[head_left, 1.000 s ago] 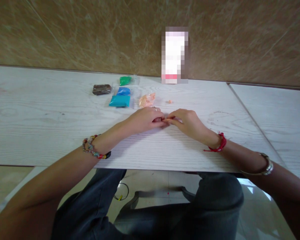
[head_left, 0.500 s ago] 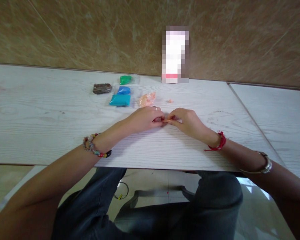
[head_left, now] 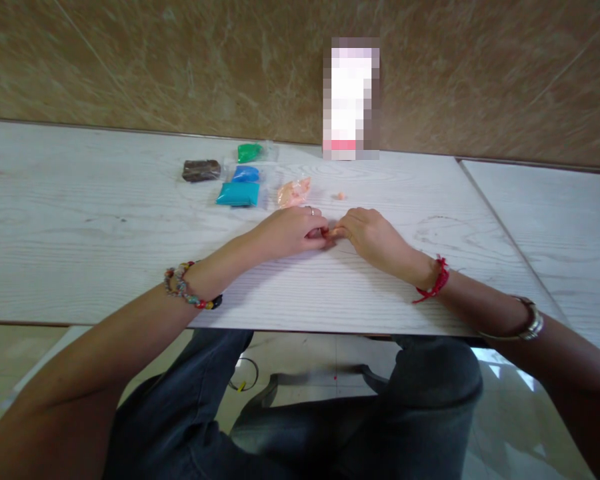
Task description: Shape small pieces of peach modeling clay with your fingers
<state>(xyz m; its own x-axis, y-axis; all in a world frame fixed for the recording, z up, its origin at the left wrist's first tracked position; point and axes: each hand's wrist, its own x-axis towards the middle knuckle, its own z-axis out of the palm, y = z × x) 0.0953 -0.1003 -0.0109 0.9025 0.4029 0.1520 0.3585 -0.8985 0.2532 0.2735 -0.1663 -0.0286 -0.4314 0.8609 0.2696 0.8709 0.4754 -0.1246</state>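
Observation:
My left hand [head_left: 298, 231], with a ring on one finger, is closed in a pinch on a small piece of peach-coloured clay [head_left: 334, 232] just above the white table. From the other side my right hand [head_left: 373, 233] pinches the same piece, its back turned upward. Fingers hide most of the clay. Just beyond the left hand lies a crumpled clear packet of peach clay [head_left: 294, 193]. A tiny peach lump [head_left: 341, 196] rests on the table past the right fingertips.
Left of the peach packet lie a teal packet [head_left: 237, 195], a blue packet [head_left: 246, 174], a green packet [head_left: 249, 153] and a brown packet [head_left: 201, 171]. A blurred-out upright screen [head_left: 350, 93] leans on the marble wall [head_left: 180, 67]. The white table [head_left: 105, 267] has a seam at right.
My right hand has rolled over so its fingers cover more of the peach clay. The left hand keeps its pinch. The whole view has shifted slightly.

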